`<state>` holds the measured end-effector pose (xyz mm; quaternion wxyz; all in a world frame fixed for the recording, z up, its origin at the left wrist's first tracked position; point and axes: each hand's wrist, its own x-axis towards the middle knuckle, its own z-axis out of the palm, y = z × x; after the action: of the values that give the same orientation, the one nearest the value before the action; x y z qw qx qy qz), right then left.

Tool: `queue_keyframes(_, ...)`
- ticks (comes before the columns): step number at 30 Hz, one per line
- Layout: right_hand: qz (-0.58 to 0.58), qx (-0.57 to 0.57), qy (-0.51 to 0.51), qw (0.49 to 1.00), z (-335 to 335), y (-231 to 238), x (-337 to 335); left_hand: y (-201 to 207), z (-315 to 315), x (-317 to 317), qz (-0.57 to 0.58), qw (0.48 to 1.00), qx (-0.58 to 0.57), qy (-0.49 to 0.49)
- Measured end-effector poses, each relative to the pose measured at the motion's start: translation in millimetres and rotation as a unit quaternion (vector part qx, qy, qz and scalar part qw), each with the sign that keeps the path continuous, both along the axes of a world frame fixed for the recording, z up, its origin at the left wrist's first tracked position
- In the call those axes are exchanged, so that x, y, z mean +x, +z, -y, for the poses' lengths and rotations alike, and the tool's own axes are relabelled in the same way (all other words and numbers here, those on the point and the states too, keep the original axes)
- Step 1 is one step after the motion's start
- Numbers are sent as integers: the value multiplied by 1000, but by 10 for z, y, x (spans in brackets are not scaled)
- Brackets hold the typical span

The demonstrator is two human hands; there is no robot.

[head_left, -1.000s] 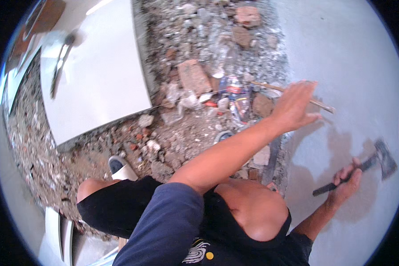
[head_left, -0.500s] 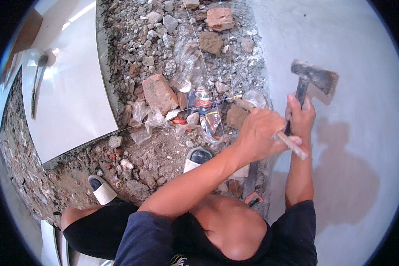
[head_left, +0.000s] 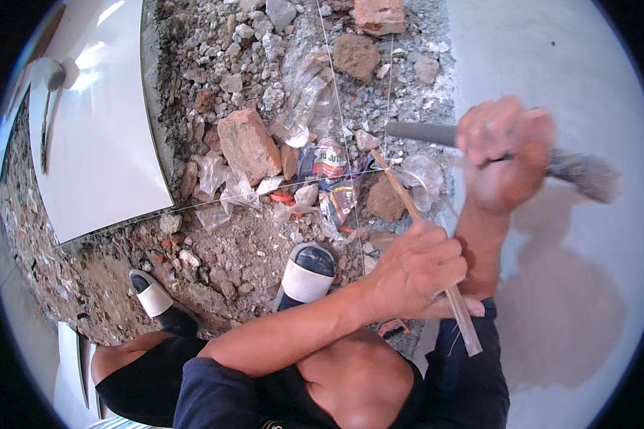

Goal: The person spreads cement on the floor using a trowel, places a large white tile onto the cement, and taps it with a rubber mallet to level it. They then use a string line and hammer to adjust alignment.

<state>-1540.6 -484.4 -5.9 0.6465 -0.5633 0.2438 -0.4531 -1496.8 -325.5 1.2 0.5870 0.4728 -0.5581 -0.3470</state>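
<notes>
My left hand (head_left: 423, 270) is closed around a thin wooden stake (head_left: 466, 330), which slants from the rubble down toward my right sleeve. White string (head_left: 293, 176) meets the stake near its upper tip. Over the smooth grey floor, my right hand (head_left: 504, 154) grips a hatchet (head_left: 421, 133). Its dark handle end points left over the rubble, and its blurred head sticks out to the right of my fist. My left arm crosses in front of my bent knee, and the left hand overlaps part of my right forearm.
Broken bricks (head_left: 249, 149), stones (head_left: 355, 57), clear plastic (head_left: 313, 93) and a crumpled printed wrapper (head_left: 334, 189) litter the rubble strip. Strings stretch across it. A large pale tile (head_left: 100, 143) with a long-handled round-headed tool (head_left: 46, 96) lies left. My sandalled feet (head_left: 308, 275) rest on the dirt.
My right hand has risen and turned the hatchet from head-up to sideways, its head now at the right. My left hand has moved down, swinging the stake's near end toward me.
</notes>
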Motion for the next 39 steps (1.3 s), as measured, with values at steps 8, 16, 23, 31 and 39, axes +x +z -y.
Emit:
queue_keyframes(8,-193,-158,-45,967,-233,-690,90,24,49,22,-9,1000,-5,-10)
queue_keyframes(16,-175,-91,-27,980,-148,-691,-26,23,31,-9,-13,1000,9,-13)
queue_keyframes(23,-217,46,-40,974,-184,-980,-481,6,86,-1,20,1000,-23,6)
queue_keyframes(31,-285,-336,-155,884,-254,813,-1113,-31,103,-95,-28,998,-17,48)
queue_keyframes(39,-361,-5,-287,888,-1492,1752,-1611,19,209,-57,-46,993,-42,95)
